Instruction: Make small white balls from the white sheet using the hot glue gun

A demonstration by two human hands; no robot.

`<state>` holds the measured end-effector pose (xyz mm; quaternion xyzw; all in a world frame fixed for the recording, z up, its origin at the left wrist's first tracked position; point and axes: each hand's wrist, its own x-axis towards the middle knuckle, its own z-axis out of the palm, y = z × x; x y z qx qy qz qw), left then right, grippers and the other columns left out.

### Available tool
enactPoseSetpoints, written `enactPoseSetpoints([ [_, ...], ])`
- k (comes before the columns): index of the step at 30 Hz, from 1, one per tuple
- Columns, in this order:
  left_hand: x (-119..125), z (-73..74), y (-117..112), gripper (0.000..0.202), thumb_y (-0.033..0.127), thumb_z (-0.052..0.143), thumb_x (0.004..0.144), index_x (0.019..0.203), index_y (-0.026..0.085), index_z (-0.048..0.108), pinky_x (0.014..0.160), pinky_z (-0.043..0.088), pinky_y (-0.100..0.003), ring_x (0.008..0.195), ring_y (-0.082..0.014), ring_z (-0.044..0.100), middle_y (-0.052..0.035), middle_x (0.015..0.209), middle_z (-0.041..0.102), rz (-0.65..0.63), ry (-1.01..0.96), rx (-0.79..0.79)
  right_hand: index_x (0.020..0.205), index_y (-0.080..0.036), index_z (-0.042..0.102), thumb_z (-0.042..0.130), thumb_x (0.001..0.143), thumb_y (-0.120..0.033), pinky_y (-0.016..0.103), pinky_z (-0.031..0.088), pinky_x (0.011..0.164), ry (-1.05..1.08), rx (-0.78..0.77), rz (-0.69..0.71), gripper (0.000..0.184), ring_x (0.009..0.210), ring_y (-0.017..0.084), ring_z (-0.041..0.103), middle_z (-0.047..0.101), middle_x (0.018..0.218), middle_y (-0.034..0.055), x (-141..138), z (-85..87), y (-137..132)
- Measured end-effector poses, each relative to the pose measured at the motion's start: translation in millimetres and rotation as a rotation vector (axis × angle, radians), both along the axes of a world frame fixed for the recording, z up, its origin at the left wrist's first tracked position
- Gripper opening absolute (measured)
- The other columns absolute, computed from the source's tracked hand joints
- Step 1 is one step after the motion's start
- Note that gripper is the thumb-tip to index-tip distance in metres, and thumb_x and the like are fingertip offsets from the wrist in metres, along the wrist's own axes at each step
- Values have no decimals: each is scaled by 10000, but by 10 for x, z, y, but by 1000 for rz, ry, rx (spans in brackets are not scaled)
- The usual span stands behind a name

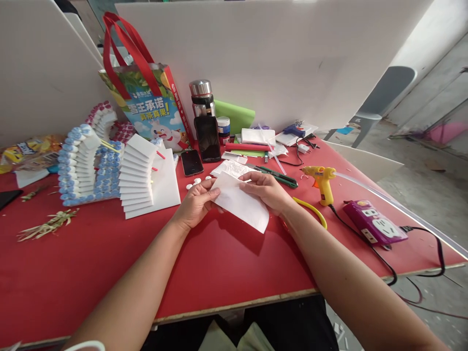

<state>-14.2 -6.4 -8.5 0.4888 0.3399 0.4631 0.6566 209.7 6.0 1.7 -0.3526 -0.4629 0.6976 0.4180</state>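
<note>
A sheet of white paper (pixel 243 202) is held up over the red table between both hands. My left hand (pixel 199 201) pinches its left edge, thumb on top. My right hand (pixel 266 191) grips the upper right edge with the fingers curled over it. Several small white pieces (pixel 193 183) lie just beyond my left hand. To the left stands a stepped white model (pixel 137 175) of stacked strips on a white base board (pixel 166 183). A green utility knife (pixel 278 176) lies behind my right hand.
A yellow glue gun (pixel 321 183) and a purple power strip (pixel 376 222) with cords are on the right. Two phones (pixel 192 162), a steel flask (pixel 201 97) and a colourful bag (pixel 153 112) stand or lie at the back. Dried stalks (pixel 51 224) lie left.
</note>
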Motion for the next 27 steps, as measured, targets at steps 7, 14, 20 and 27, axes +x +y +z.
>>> enactPoseSetpoints([
  [7, 2, -5, -20, 218, 242, 733, 817, 1012, 167, 796, 513, 580, -292, 570, -179, 684, -66, 797, 745, 33, -20, -4, 893, -207, 737, 808, 710, -328, 287, 473, 584, 64, -12, 2, 230, 641, 172, 625, 717, 768, 21, 27, 3, 9],
  [14, -8, 10, -27, 246, 302, 655, 832, 930, 141, 813, 548, 595, -343, 611, -216, 683, -83, 730, 718, 2, 4, 14, 763, -201, 713, 634, 765, -268, 257, 342, 490, -147, 185, -53, 104, 503, 119, 465, 593, 605, -8, -17, 12, -33],
  [20, 68, 31, -57, 262, 297, 826, 769, 1003, 185, 787, 595, 577, -271, 655, -163, 664, -36, 801, 728, 84, 186, 110, 1006, -226, 735, 648, 840, -337, 250, 409, 562, -295, 304, -46, 218, 627, 133, 567, 676, 764, -4, 30, 97, -80],
  [27, 70, -5, -47, 469, 362, 805, 808, 1240, 194, 739, 600, 603, -317, 628, -189, 689, -49, 810, 761, 64, 255, 117, 908, -191, 793, 823, 746, -419, 289, 499, 604, -402, 216, 17, 282, 710, 197, 669, 757, 817, 50, 41, -36, -2],
])
